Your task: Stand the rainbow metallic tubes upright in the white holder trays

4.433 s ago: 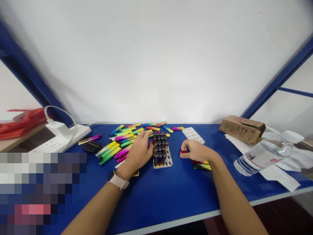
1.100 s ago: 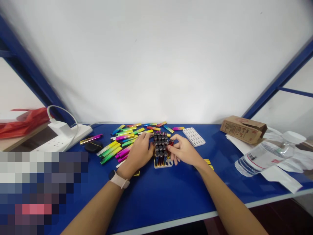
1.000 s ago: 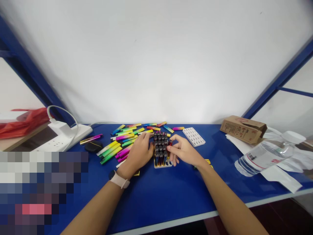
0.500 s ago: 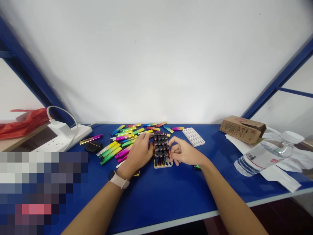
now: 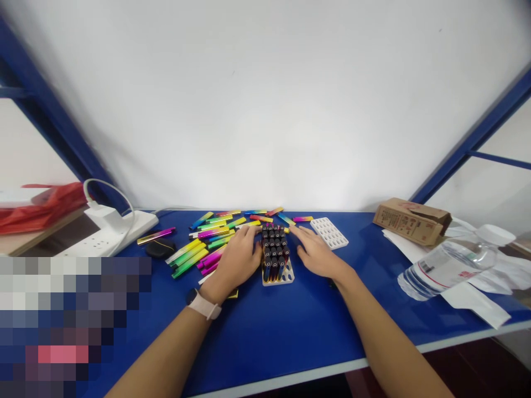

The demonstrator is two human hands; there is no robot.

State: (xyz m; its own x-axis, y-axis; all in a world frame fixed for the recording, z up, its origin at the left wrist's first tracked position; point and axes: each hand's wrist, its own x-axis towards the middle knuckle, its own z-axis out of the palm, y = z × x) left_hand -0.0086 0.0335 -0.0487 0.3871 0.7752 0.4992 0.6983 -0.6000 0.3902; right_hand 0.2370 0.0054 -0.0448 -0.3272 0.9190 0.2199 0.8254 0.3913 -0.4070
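Two hands flank the white rack (image 5: 279,282), whose long axis runs from near to far. The left hand (image 5: 239,257), fingers loosely spread, is the nearer one and seems to touch the upright black-capped sticks (image 5: 275,249) in it. The right hand (image 5: 317,254), fingers extended and pinching nothing visible, is just beside, apart, with the rack to its left. Farther lies a second white tray (image 5: 329,232).

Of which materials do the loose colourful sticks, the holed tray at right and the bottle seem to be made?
Loose colourful sticks: metal or metallised plastic, I cannot tell which; glossy, with bright highlights.
Holed tray: probably moulded plastic, white, rather matt; its holes are regular.
Bottle: likely clear plastic, shiny; it is transparent with reflections.
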